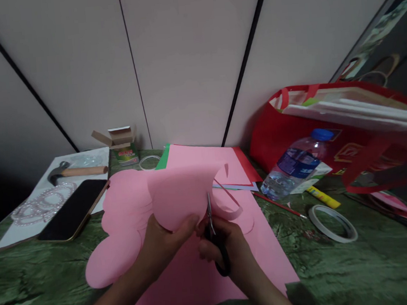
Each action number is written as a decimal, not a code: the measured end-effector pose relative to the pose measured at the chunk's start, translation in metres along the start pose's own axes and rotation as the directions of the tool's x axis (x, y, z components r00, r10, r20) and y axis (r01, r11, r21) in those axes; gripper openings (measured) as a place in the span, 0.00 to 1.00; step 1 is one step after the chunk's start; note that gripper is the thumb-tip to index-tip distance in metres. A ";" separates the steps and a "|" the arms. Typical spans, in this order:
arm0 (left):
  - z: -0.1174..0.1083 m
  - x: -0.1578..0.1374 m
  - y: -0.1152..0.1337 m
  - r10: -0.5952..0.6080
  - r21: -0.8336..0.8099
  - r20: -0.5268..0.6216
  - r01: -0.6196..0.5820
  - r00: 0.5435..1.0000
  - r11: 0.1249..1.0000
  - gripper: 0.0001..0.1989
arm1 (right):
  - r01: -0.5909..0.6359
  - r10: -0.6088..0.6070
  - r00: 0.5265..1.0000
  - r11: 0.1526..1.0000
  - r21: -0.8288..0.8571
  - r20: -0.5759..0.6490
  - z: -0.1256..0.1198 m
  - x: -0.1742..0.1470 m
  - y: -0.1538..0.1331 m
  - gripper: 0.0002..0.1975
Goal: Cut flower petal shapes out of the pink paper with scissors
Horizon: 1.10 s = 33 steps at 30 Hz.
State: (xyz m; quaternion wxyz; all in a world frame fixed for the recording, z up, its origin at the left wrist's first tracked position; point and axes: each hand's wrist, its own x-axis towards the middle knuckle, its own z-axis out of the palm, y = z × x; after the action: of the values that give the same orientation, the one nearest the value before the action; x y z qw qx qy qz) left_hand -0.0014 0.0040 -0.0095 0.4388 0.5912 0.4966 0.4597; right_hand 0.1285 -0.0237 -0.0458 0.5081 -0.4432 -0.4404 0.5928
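My left hand (173, 236) grips a piece of pink paper (180, 195) by its lower edge, thumb on top. That piece has a rounded lower outline and is raised above the table. In my right hand (229, 243) is a pair of scissors (217, 246) with black handles, blades pointing up against the right side of the paper. A narrow curled strip of pink paper (228, 212) hangs to the right of the blades. Left of my hands lie several rounded pink paper pieces (113, 257), partly overlapping. Beneath everything is a large pink sheet (201, 285).
At the left are a hammer (84, 171), bead strings (44, 204), a black phone (75, 209) and a small open box (125, 150). Coloured sheets (204, 157) lie behind. To the right stand a tilted water bottle (293, 166), tape roll (333, 224), pencil (279, 205) and red bag (269, 128).
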 end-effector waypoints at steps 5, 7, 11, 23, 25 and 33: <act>-0.001 -0.001 0.000 -0.006 -0.008 0.011 0.006 1.000 1.000 0.06 | -0.021 0.021 1.000 1.000 0.008 -0.021 0.003 -0.001 -0.004 0.10; -0.001 -0.001 0.001 -0.008 -0.010 0.015 0.008 1.000 1.000 0.06 | -0.029 0.029 0.999 1.000 0.010 -0.022 0.003 -0.001 -0.004 0.09; -0.001 -0.001 0.002 -0.009 0.011 0.002 0.009 1.000 1.000 0.07 | -0.033 0.033 0.999 0.999 0.010 -0.035 0.004 0.000 -0.006 0.08; -0.001 0.001 -0.001 -0.059 0.098 -0.050 0.064 0.997 0.993 0.11 | -0.026 0.027 1.000 0.999 0.029 -0.012 0.003 0.000 -0.007 0.06; -0.001 0.001 -0.001 -0.051 0.093 -0.051 0.055 0.997 0.994 0.11 | -0.011 0.011 1.000 1.000 0.029 -0.002 0.003 0.000 -0.006 0.06; -0.002 0.000 -0.008 -0.037 0.036 -0.031 0.038 0.999 0.999 0.13 | -0.009 0.008 1.000 0.999 0.030 0.025 0.002 -0.001 -0.003 0.06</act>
State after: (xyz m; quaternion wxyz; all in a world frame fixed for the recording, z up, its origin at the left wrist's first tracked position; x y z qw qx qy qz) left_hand -0.0047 0.0049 -0.0166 0.4287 0.5829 0.5226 0.4510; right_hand 0.1274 -0.0247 -0.0422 0.5068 -0.4300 -0.4356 0.6070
